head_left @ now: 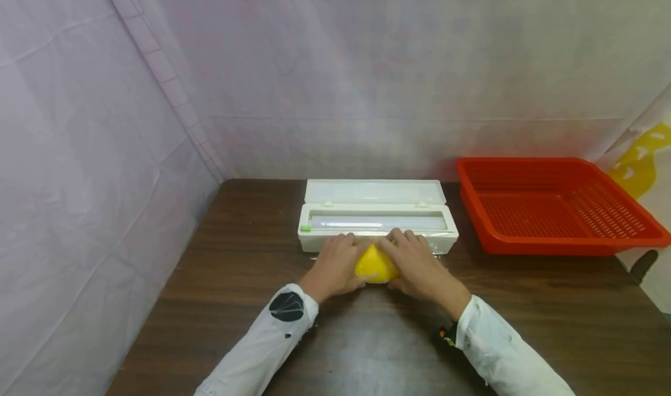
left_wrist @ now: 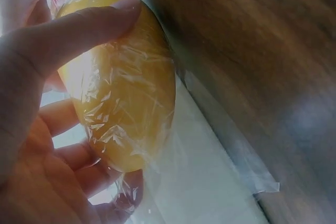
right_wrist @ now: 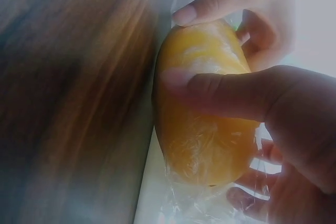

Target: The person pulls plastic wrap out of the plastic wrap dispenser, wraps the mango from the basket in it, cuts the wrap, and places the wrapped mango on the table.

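Observation:
A yellow oval fruit, shaped like a mango, is held between both hands just in front of the white cling film dispenser. Clear, wrinkled cling film covers much of its skin. My left hand grips one end, with the thumb across the fruit and the fingers curled behind. From the other end my right hand grips it, its thumb pressed along the near side. Loose film trails from the fruit near the right fingertips. The dispenser's lid stands open, showing the film roll.
An orange-red plastic basket stands on the right of the brown wooden table. A small green piece sits at the dispenser's left end. White sheeting hangs behind the table and along the left.

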Action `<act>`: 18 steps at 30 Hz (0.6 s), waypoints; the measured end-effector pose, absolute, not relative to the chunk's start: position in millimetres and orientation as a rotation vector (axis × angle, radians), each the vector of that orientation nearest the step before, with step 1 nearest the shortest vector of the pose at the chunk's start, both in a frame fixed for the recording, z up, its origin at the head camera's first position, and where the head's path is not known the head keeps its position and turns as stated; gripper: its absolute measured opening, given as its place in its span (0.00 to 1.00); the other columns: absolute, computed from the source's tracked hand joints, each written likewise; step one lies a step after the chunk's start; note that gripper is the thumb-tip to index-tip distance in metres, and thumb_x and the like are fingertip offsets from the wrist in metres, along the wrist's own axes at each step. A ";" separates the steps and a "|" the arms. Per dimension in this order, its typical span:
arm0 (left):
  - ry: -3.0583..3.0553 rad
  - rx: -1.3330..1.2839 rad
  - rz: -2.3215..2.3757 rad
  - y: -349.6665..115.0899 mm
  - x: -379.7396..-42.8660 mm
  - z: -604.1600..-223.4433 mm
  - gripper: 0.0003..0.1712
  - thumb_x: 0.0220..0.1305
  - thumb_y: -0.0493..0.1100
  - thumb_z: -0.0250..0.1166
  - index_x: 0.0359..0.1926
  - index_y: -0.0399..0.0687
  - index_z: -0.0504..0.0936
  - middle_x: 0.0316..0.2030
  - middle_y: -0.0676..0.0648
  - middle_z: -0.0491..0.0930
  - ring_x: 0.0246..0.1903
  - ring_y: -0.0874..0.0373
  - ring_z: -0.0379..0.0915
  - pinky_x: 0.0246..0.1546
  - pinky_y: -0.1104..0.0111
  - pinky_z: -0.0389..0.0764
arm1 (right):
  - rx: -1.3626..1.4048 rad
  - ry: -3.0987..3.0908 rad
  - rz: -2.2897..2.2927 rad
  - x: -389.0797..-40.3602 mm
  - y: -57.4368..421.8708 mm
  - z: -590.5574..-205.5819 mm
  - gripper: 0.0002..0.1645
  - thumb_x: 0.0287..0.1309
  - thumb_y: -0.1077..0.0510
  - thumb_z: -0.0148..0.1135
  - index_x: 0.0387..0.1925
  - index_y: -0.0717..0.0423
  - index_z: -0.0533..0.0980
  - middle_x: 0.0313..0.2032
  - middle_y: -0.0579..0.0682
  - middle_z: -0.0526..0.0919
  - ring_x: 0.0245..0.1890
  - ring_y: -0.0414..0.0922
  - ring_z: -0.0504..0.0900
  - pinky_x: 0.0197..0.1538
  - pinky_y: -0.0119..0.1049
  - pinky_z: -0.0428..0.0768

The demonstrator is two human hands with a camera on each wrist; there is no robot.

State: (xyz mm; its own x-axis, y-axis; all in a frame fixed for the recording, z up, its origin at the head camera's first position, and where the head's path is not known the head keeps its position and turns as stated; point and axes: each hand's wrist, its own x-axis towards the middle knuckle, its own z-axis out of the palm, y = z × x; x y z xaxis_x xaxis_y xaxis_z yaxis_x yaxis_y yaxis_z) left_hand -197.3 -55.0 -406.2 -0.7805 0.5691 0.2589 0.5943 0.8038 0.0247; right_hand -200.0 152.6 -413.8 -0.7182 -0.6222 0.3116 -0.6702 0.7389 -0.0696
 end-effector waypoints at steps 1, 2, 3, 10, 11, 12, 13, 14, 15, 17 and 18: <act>-2.755 -0.902 -0.153 -55.0 -197.3 -406.3 0.45 0.38 0.60 0.78 0.61 0.52 0.79 0.37 0.45 0.81 0.37 0.52 0.74 0.40 0.55 0.79 | 1.016 -2.675 0.268 -200.0 152.7 -413.8 0.49 0.21 0.50 0.86 0.52 0.49 0.72 0.44 0.54 0.74 0.42 0.54 0.71 0.42 0.51 0.75; -2.761 -0.903 -0.155 -54.8 -197.3 -406.4 0.46 0.38 0.60 0.78 0.61 0.52 0.79 0.38 0.45 0.82 0.37 0.51 0.74 0.40 0.55 0.79 | 1.018 -2.676 0.279 -200.0 153.0 -413.8 0.49 0.21 0.50 0.86 0.53 0.49 0.72 0.44 0.54 0.74 0.41 0.54 0.71 0.42 0.51 0.74; -2.769 -0.906 -0.154 -54.7 -197.2 -406.2 0.47 0.38 0.60 0.78 0.63 0.52 0.77 0.39 0.45 0.82 0.38 0.51 0.74 0.41 0.55 0.79 | 1.020 -2.676 0.290 -200.1 153.3 -413.8 0.49 0.21 0.51 0.86 0.53 0.49 0.73 0.44 0.53 0.74 0.41 0.53 0.71 0.41 0.50 0.74; -2.848 -0.896 -0.163 -53.3 -192.6 -403.0 0.51 0.45 0.58 0.77 0.70 0.53 0.67 0.51 0.42 0.82 0.48 0.48 0.75 0.49 0.50 0.77 | 1.044 -2.659 0.338 -200.0 156.0 -411.7 0.50 0.20 0.52 0.86 0.55 0.49 0.74 0.43 0.52 0.76 0.39 0.53 0.72 0.41 0.49 0.74; -2.848 -0.891 -0.149 -52.5 -191.6 -402.6 0.51 0.45 0.58 0.77 0.70 0.52 0.67 0.53 0.41 0.82 0.49 0.47 0.75 0.50 0.49 0.76 | 1.047 -2.654 0.344 -200.1 156.3 -411.2 0.50 0.20 0.52 0.86 0.55 0.49 0.75 0.43 0.52 0.77 0.39 0.53 0.73 0.41 0.49 0.74; -2.846 -0.886 -0.131 -51.8 -190.4 -402.5 0.51 0.46 0.58 0.77 0.70 0.51 0.66 0.54 0.41 0.82 0.50 0.47 0.75 0.51 0.49 0.76 | 1.049 -2.650 0.347 -200.0 156.5 -410.5 0.50 0.20 0.53 0.87 0.55 0.50 0.75 0.43 0.52 0.78 0.39 0.52 0.73 0.41 0.50 0.74; -2.842 -0.881 -0.115 -51.4 -189.4 -402.3 0.51 0.46 0.58 0.77 0.70 0.51 0.66 0.54 0.41 0.82 0.50 0.47 0.75 0.51 0.48 0.76 | 1.050 -2.648 0.351 -200.0 156.5 -409.6 0.50 0.20 0.53 0.87 0.55 0.50 0.76 0.43 0.52 0.78 0.39 0.52 0.74 0.42 0.50 0.75; -2.838 -0.876 -0.093 -51.0 -188.5 -402.3 0.51 0.46 0.58 0.77 0.70 0.50 0.66 0.54 0.42 0.82 0.51 0.47 0.75 0.51 0.48 0.75 | 1.051 -2.645 0.355 -200.1 156.7 -409.0 0.51 0.20 0.53 0.87 0.56 0.50 0.76 0.43 0.52 0.79 0.39 0.52 0.75 0.42 0.50 0.75; -2.833 -0.872 -0.070 -50.5 -187.5 -401.6 0.51 0.46 0.58 0.76 0.70 0.49 0.66 0.54 0.42 0.82 0.51 0.47 0.74 0.51 0.48 0.75 | 1.051 -2.644 0.359 -200.0 156.8 -408.5 0.52 0.20 0.52 0.87 0.57 0.50 0.76 0.43 0.52 0.80 0.40 0.52 0.75 0.42 0.51 0.75; -2.828 -0.863 -0.014 -49.6 -185.1 -400.9 0.51 0.46 0.59 0.76 0.69 0.47 0.67 0.55 0.42 0.81 0.52 0.47 0.73 0.52 0.47 0.75 | 1.051 -2.647 0.355 -199.8 156.6 -408.0 0.52 0.20 0.51 0.87 0.58 0.51 0.76 0.44 0.52 0.81 0.40 0.51 0.76 0.43 0.52 0.76; -2.823 -0.857 0.011 -49.5 -183.8 -400.7 0.50 0.47 0.59 0.76 0.68 0.47 0.67 0.55 0.42 0.81 0.52 0.46 0.73 0.52 0.47 0.75 | 1.053 -2.649 0.355 -199.5 156.5 -407.8 0.52 0.21 0.51 0.87 0.58 0.51 0.76 0.44 0.52 0.81 0.41 0.51 0.77 0.43 0.52 0.77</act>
State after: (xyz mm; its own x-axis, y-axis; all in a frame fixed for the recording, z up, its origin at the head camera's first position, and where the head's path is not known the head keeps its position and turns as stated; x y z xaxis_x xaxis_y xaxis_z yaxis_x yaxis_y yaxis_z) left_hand -183.8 -49.5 -400.7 -0.8146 0.5517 0.1794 0.5503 0.8327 -0.0619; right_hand -199.5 156.5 -407.8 -0.7004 -0.6309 0.3339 -0.6966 0.7062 -0.1267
